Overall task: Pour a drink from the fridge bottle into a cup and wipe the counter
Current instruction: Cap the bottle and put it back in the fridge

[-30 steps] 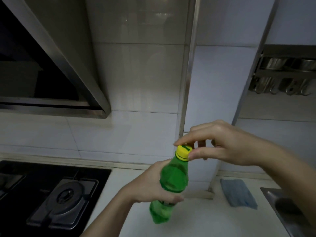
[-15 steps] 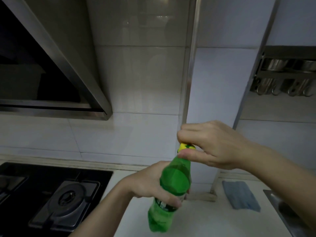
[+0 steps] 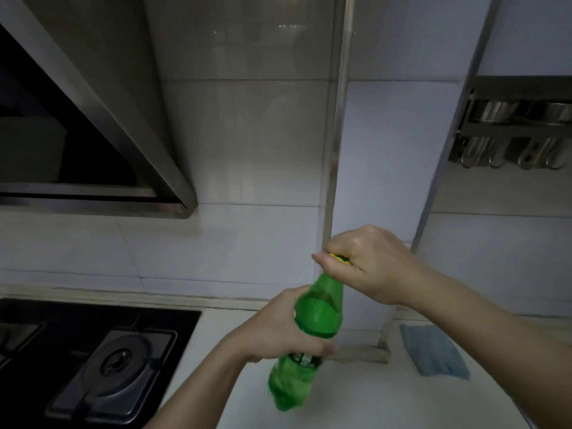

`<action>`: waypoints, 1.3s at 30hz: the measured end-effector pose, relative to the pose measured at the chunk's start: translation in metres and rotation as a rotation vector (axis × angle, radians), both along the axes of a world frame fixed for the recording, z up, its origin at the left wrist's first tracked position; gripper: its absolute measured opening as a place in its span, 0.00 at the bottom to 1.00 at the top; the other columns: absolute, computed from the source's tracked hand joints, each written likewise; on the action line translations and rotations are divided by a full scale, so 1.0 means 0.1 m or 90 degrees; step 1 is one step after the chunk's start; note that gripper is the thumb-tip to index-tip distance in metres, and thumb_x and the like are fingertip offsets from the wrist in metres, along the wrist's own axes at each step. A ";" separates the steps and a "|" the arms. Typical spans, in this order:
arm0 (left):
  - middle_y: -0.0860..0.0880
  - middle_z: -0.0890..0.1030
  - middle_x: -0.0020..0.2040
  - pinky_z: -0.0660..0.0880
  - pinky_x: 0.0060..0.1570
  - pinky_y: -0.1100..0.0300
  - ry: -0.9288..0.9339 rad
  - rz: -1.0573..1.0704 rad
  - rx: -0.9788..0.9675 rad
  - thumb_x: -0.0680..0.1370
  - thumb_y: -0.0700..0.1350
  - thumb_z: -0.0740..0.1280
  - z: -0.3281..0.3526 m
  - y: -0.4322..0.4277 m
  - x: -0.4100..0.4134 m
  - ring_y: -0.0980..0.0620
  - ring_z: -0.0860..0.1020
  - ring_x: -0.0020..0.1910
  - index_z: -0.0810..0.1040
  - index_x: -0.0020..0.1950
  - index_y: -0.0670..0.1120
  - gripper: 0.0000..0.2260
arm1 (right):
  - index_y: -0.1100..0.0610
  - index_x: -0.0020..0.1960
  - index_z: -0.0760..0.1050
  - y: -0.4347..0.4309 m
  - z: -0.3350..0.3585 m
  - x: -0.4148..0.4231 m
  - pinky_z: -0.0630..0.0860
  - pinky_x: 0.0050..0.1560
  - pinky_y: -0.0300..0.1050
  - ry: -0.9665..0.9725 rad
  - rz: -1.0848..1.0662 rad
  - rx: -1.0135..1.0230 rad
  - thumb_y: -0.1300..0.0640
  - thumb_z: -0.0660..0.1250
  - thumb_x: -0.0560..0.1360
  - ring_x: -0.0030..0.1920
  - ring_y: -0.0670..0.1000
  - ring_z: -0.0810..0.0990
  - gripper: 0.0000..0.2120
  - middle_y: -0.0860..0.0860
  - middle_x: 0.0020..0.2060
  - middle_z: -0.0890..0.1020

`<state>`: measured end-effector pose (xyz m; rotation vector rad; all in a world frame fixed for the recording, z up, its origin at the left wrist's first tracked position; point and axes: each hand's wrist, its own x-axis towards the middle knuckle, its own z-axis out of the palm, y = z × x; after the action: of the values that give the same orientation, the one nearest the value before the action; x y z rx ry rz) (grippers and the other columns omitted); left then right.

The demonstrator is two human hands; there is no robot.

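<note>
A green plastic bottle (image 3: 318, 311) is held tilted above the white counter (image 3: 356, 394), its neck leaning up and right. My left hand (image 3: 278, 329) wraps around its middle. My right hand (image 3: 368, 264) is closed over the yellow cap (image 3: 339, 259), which shows only as a thin sliver between my fingers. A folded blue-grey cloth (image 3: 433, 351) lies on the counter to the right of the bottle. No cup is in view.
A black gas hob (image 3: 93, 360) with a burner fills the lower left. A steel range hood (image 3: 102, 125) hangs above it. A metal rack with hooks and bowls (image 3: 513, 134) is mounted on the wall at upper right.
My right hand has closed further over the cap and turned, hiding most of it. The bottle has tilted a little more and dropped slightly in the view.
</note>
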<state>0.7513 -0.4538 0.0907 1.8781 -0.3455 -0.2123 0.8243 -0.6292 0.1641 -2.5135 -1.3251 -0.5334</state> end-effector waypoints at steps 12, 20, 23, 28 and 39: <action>0.51 0.80 0.43 0.77 0.41 0.54 -0.109 0.369 0.075 0.66 0.55 0.80 -0.16 -0.12 0.32 0.51 0.80 0.42 0.66 0.51 0.49 0.26 | 0.56 0.30 0.66 0.08 -0.13 0.21 0.68 0.30 0.45 0.355 -0.175 0.314 0.29 0.59 0.74 0.26 0.48 0.69 0.31 0.48 0.24 0.69; 0.51 0.85 0.47 0.80 0.42 0.62 -0.101 0.361 -0.179 0.67 0.46 0.81 0.06 -0.01 0.38 0.58 0.83 0.45 0.80 0.53 0.47 0.18 | 0.45 0.57 0.78 -0.32 -0.97 0.27 0.81 0.54 0.49 0.556 -0.079 0.422 0.39 0.71 0.72 0.54 0.46 0.82 0.18 0.46 0.52 0.83; 0.52 0.85 0.47 0.79 0.42 0.65 -0.101 0.366 -0.199 0.67 0.45 0.81 0.03 -0.02 0.39 0.59 0.83 0.45 0.81 0.54 0.48 0.18 | 0.39 0.60 0.74 -0.28 -1.37 0.13 0.80 0.58 0.48 0.601 -0.106 0.362 0.39 0.74 0.68 0.53 0.43 0.82 0.22 0.45 0.55 0.81; 0.51 0.85 0.47 0.80 0.44 0.63 -0.104 0.374 -0.202 0.66 0.45 0.82 -0.11 -0.03 0.42 0.57 0.84 0.46 0.81 0.56 0.49 0.21 | 0.42 0.60 0.75 -0.03 -1.74 -0.06 0.80 0.55 0.46 0.671 -0.139 0.348 0.51 0.78 0.69 0.48 0.45 0.84 0.22 0.48 0.52 0.83; 0.53 0.85 0.47 0.82 0.51 0.52 -0.125 0.387 -0.136 0.65 0.47 0.83 -0.51 0.14 0.46 0.55 0.83 0.48 0.80 0.57 0.50 0.23 | 0.45 0.56 0.79 0.39 -2.05 -0.29 0.79 0.46 0.37 0.642 -0.187 0.437 0.60 0.77 0.70 0.44 0.44 0.85 0.18 0.43 0.44 0.86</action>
<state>0.7969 -0.4401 0.0392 1.7091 0.0802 0.4058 0.7948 -0.5897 -0.0410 -1.8964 -0.3091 0.2242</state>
